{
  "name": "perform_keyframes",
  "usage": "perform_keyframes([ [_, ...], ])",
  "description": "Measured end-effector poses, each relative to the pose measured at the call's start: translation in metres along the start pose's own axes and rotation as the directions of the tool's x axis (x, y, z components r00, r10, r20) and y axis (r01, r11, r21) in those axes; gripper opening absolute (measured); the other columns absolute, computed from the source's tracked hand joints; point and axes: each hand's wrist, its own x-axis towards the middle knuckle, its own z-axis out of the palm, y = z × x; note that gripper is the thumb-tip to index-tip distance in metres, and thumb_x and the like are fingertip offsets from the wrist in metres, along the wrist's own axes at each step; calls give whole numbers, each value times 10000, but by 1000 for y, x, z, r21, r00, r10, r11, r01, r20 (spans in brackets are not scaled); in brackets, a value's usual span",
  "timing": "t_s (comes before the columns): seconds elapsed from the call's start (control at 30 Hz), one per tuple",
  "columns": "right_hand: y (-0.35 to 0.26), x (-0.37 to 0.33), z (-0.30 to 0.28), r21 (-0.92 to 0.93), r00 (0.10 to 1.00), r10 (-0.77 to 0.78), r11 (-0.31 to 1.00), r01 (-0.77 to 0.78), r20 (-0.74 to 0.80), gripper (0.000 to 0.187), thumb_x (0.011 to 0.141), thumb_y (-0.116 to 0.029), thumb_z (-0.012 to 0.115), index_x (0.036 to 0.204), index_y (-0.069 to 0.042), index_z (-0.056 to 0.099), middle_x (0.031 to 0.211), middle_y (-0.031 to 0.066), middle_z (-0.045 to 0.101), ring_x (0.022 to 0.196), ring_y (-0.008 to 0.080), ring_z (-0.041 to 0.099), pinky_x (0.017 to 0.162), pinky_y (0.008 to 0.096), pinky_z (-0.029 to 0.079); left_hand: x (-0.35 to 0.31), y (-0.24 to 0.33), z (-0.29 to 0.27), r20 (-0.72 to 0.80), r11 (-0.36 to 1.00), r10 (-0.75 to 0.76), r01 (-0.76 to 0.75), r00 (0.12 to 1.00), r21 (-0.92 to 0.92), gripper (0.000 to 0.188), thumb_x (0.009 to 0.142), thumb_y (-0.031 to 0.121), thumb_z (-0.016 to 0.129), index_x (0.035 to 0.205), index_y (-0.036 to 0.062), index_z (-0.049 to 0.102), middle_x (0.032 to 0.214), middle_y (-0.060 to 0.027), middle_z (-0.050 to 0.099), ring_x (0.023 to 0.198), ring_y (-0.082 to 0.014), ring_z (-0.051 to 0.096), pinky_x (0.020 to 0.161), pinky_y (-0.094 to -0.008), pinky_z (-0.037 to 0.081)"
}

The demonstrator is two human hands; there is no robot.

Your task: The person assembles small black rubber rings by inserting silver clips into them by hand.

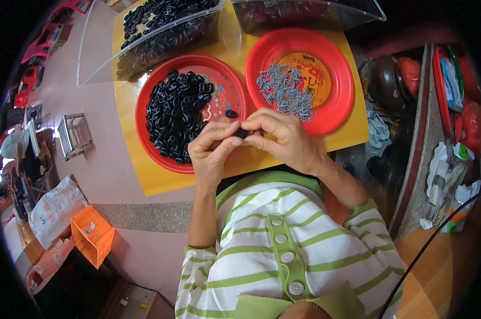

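Observation:
Between my two hands, just in front of the trays, is a small black plastic piece [241, 133]. My left hand [213, 144] pinches it from the left with thumb and forefinger. From the right, my right hand [279, 136] has its thumb and fingertips closed on the same piece; whether a screw is in them is hidden. Many black oval pieces with holes [174, 114] are heaped in a round red tray [142, 139] at the left. One loose black piece [231, 114] lies near that tray's right rim. A second red tray [342, 80] holds a pile of small grey screws [285, 90].
Both trays rest on a yellow tabletop [163, 184]. Behind them stand a clear plastic bin [198, 33] of black pieces and another clear bin [309, 13]. An orange box [91, 234] and a metal stool [73, 136] are at the left. A dark cable [426, 242] runs along the right.

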Motion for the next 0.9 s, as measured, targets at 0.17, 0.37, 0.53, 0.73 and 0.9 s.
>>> perform_keyframes([
  [0.17,1,-11,7,-16,999,-32,999,31,-43,188,796,-11,678,964,15,598,862,102,602,755,187,618,640,281,489,-7,9,7,-5,994,47,-46,999,95,182,732,-36,729,911,-14,700,862,-98,670,763,-146,601,658,-227,452],
  [0.37,-1,-4,-6,67,996,91,993,-93,25,184,793,5,680,961,20,607,881,91,619,766,171,622,646,275,487,-7,15,14,-35,982,-10,16,999,186,211,749,-57,702,955,-17,690,912,-110,667,818,-161,609,697,-241,474],
  [0.53,-14,40,-50,-130,985,-86,989,66,-153,150,790,-8,683,932,-2,636,866,84,633,773,159,627,670,270,500,6,24,27,-80,988,-135,128,988,-89,438,838,-50,607,1266,-14,521,1070,-100,612,921,-153,613,849,-269,479],
  [0.73,-29,140,-125,-414,788,-313,907,82,-530,222,788,-41,685,1006,-29,647,912,91,660,760,160,641,616,267,518,9,20,14,163,865,117,-182,980,468,186,796,-17,663,980,-2,684,864,-125,670,781,-218,640,715,-287,492],
  [0.9,37,160,-145,-730,739,-446,678,-90,-505,142,875,-138,599,957,-37,655,867,118,661,754,273,650,644,345,518,19,14,15,165,916,8,-74,986,395,169,811,12,662,977,13,694,877,-125,672,787,-217,641,702,-286,494],
])
